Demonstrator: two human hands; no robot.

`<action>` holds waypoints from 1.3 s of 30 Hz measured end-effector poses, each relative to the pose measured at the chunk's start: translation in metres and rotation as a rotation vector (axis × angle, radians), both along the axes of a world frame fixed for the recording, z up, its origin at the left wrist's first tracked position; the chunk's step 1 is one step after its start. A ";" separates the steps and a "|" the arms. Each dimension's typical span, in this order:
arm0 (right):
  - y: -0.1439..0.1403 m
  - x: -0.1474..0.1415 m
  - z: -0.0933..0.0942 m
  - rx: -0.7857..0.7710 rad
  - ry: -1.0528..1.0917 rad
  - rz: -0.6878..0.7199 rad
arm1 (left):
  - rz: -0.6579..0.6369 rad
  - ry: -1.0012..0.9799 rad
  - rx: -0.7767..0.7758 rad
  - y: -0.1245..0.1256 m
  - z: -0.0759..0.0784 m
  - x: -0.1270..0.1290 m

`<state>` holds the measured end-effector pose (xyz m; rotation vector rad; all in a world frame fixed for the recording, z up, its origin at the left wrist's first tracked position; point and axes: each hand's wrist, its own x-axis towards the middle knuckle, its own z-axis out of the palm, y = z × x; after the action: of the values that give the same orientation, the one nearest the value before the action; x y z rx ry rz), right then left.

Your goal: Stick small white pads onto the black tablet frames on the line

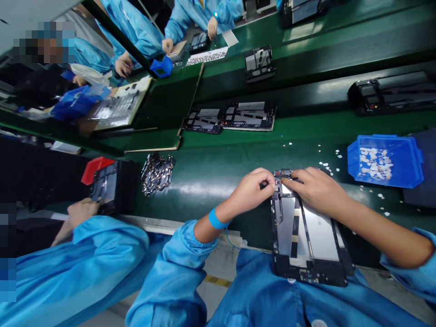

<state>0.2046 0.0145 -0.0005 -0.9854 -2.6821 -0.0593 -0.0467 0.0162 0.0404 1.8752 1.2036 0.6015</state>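
Counting the clock from the middle of the view, at four o'clock an opened tablet (pixel 320 231), with upper part over the green surface (pixel 211 154) and lower end past the near edge. Shows inside pale plates, dark strips and small circuit parts. At its upper left corner, toward eleven o'clock of the tablet, the left hand (pixel 250 193), with thumb and forefinger brought close at the tips; cannot tell if this grip is pinching some small part or only pressed together. Around the left wrist, a blue band (pixel 217 219). Over the upper end, toward one o'clock of the tablet, the right hand (pixel 316 190), lying on it with bent fingers; cannot tell if this grip is spread or pinching. At three o'clock, a blue tray (pixel 410 170) with many small pale pieces (pixel 374 163) inside, and similar loose scraps (pixel 325 164) scattered between tray and right hand. At twelve o'clock, two other opened tablets (pixel 248 116), end to end, and at two o'clock one more dark device (pixel 395 95). At nine o'clock, a heap of small shiny parts (pixel 158 175); farther out, a red tray (pixel 91 169). At eight o'clock, a co-worker's hand (pixel 83 211), near another device (pixel 105 184).
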 end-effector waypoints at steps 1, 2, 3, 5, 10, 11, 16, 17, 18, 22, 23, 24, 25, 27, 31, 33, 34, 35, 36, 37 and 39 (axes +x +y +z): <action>0.000 0.000 0.000 0.007 -0.005 0.003 | -0.050 0.055 0.083 -0.003 0.002 0.000; 0.000 -0.001 0.001 0.014 -0.015 0.004 | -0.102 0.123 0.146 -0.006 0.004 0.000; -0.001 -0.001 0.002 0.019 -0.027 0.004 | -0.145 0.198 0.189 -0.009 0.007 0.001; -0.001 0.000 0.005 0.020 -0.053 0.002 | -0.201 0.330 0.229 -0.016 0.011 0.003; 0.007 0.006 0.009 -0.010 -0.074 0.034 | -0.142 0.231 0.160 -0.008 0.008 0.007; 0.009 0.007 0.008 -0.017 -0.073 0.045 | -0.102 0.158 0.122 -0.003 0.005 0.008; 0.013 0.010 0.004 -0.044 -0.030 0.072 | 0.021 0.068 -0.007 0.017 -0.015 0.013; 0.013 0.010 0.004 -0.046 -0.020 0.070 | 0.030 0.076 -0.013 0.018 -0.018 0.014; 0.013 0.010 0.003 -0.047 -0.012 0.067 | 0.035 0.080 -0.015 0.018 -0.020 0.016; 0.012 0.009 0.002 -0.045 -0.002 0.061 | 0.023 0.114 0.006 0.020 -0.022 0.019; 0.013 0.009 0.002 -0.045 -0.001 0.061 | 0.019 0.127 0.011 0.020 -0.021 0.019; 0.013 0.009 0.002 -0.045 0.000 0.061 | 0.014 0.142 0.013 0.021 -0.021 0.020; 0.013 0.009 0.002 -0.045 0.000 0.061 | 0.011 0.156 0.014 0.022 -0.021 0.020; 0.013 0.009 0.002 -0.043 0.002 0.059 | 0.012 0.179 0.014 0.022 -0.021 0.021; 0.012 0.008 0.002 -0.037 0.001 0.056 | 0.026 0.197 0.034 0.022 -0.023 0.021; 0.012 0.008 0.002 -0.036 0.002 0.057 | 0.028 0.192 0.046 0.022 -0.024 0.021; 0.012 0.008 0.002 -0.035 0.003 0.058 | 0.027 0.188 0.048 0.022 -0.024 0.021; 0.012 0.008 0.002 -0.034 0.004 0.056 | 0.026 0.184 0.046 0.022 -0.024 0.021; 0.012 0.008 0.002 -0.032 0.006 0.055 | 0.023 0.182 0.043 0.022 -0.024 0.021; 0.012 0.008 0.002 -0.031 0.006 0.055 | 0.022 0.181 0.041 0.022 -0.024 0.021; 0.012 0.008 0.002 -0.027 0.003 0.057 | 0.026 0.183 0.042 0.021 -0.024 0.021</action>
<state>0.2129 0.0262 0.0014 -0.9157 -2.7133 -0.0094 -0.0253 0.0376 0.0167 1.9869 1.3428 0.4804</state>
